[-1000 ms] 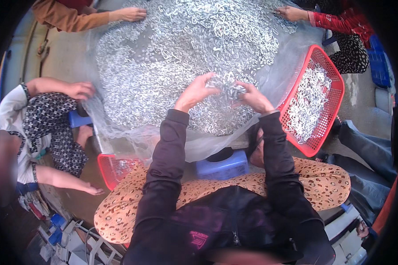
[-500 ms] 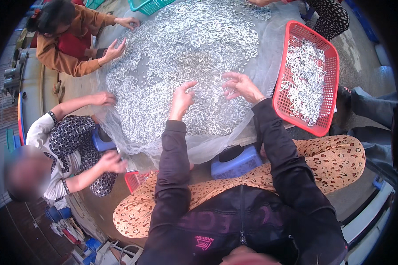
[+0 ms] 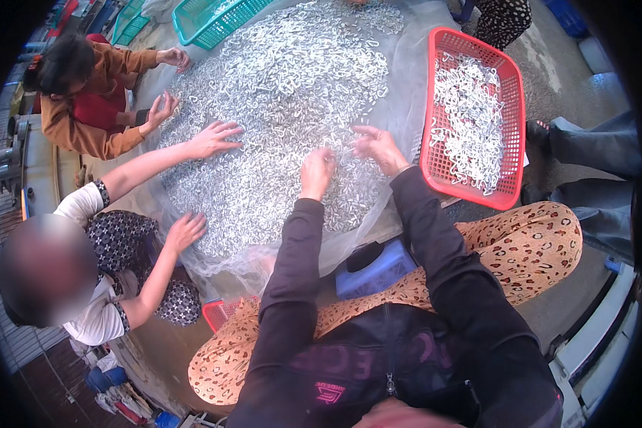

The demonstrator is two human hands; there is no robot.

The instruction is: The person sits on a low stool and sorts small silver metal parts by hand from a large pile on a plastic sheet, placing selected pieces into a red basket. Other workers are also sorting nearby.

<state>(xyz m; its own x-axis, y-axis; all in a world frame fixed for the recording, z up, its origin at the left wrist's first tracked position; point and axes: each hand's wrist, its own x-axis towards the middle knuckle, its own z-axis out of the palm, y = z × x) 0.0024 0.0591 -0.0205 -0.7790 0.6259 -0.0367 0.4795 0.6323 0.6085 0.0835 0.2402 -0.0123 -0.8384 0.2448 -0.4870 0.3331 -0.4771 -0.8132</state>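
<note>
A wide heap of small silvery-white pieces (image 3: 264, 192), many of them curled or hook-shaped, lies spread on a pale translucent sheet (image 3: 409, 75). My left hand (image 3: 317, 173) rests at the near middle of the heap, its fingers drawn together; what they hold, if anything, is too small to make out. Beside it, to the right, my right hand (image 3: 380, 149) reaches over the heap's right edge. Its fingers are stretched and slightly apart, and I see nothing held in them.
At right stands a red basket (image 3: 429, 153) partly filled with larger white looped pieces (image 3: 471, 121). A green basket (image 3: 205, 28) is at the far left. Two people work at the left side, one in a brown sleeve (image 3: 85, 143). A blue stool (image 3: 378, 271) stands near my knees.
My left hand has moved right, nearer my right hand, and its fingers have closed. The near-left person's hands have come onto the heap. The whole view has shifted slightly.
</note>
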